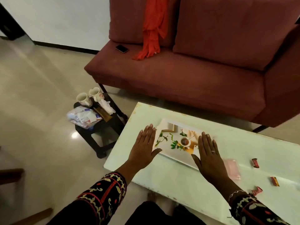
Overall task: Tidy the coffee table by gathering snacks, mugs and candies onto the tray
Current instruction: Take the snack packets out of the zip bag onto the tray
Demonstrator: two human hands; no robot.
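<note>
Left hand (144, 146): flat, fingers spread apart, palm down at the tray's left short edge; its grip holds nothing.
Right hand (209, 153): flat and spread the same way over the tray's right short edge; its grip also holds nothing.
Tray (177, 140): white, with a printed teacup and leaves, lying between the two hands on the tabletop (178, 179); nothing stands on it yet.
Candies: three red wrapped ones to the outside of the right hand: one (255, 162) farthest out, one (274, 181) nearer the wrist side, one (257, 190) just beside the right sleeve.
Pink packet (232, 168): blurred, just beside the right hand's outer edge, partly hidden by it.
Mugs: two, (83, 99) and (95, 94), well apart from the left hand, on a low black stool (100, 135) off the tabletop.
Snack bag (82, 117): crinkled plastic on the same stool, overhanging its edge.
Risk, tray: I judge the glossy tabletop will let the tray skid if either palm pushes sideways.
Risk, sleeve: the right cuff could sweep the nearest candy off the near edge.
Risk, mugs: they stand close together; taking one carelessly may knock the other to the floor.
Risk, bag: a pull could drag the loose papers beside it down.
</note>
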